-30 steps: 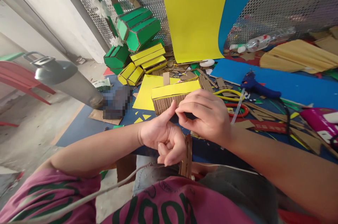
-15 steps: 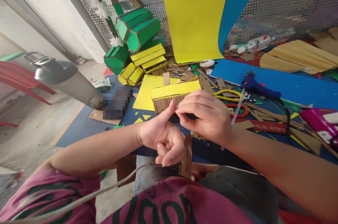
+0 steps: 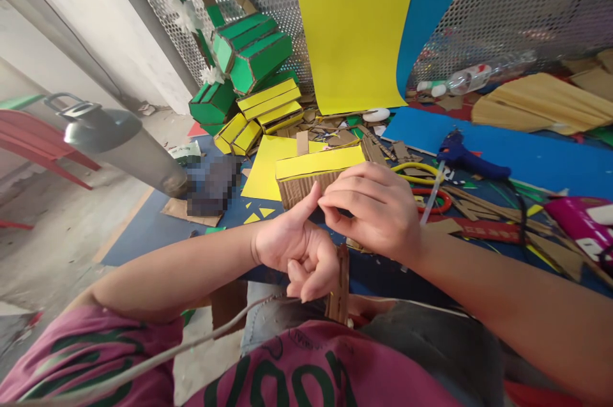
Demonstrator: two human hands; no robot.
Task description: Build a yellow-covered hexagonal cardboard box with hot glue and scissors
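Head view, sole entry.

Change: next to none against the pictures a half second and a second ago; both hands keep the same pose and the box the same place, so the activity sits at the fingertips and the box shows no new work.

Left hand [image 3: 297,250]: centre of frame; thumb raised, other fingers half curled, nothing seen in the palm. Cardboard strip [image 3: 341,285] just beside it, lower centre; contact cannot be told.

Right hand [image 3: 371,210]: right of centre; fingers bent towards the thumb, tips at the tip of the left thumb; whether they close on anything small cannot be told.

Box [image 3: 320,162], one, cardboard: mid-frame, just above the hands in the picture, right end partly covered by the right hand; contact unclear. Long axis left to right, right end slightly higher in frame; yellow face up, bare corrugated side towards the bottom of the frame.

Also: yellow sheet [image 3: 261,170], left of the box; glue gun [image 3: 472,156], right of frame; green boxes [image 3: 261,52], upper left of centre; blue bench [image 3: 138,238] beneath, left of centre
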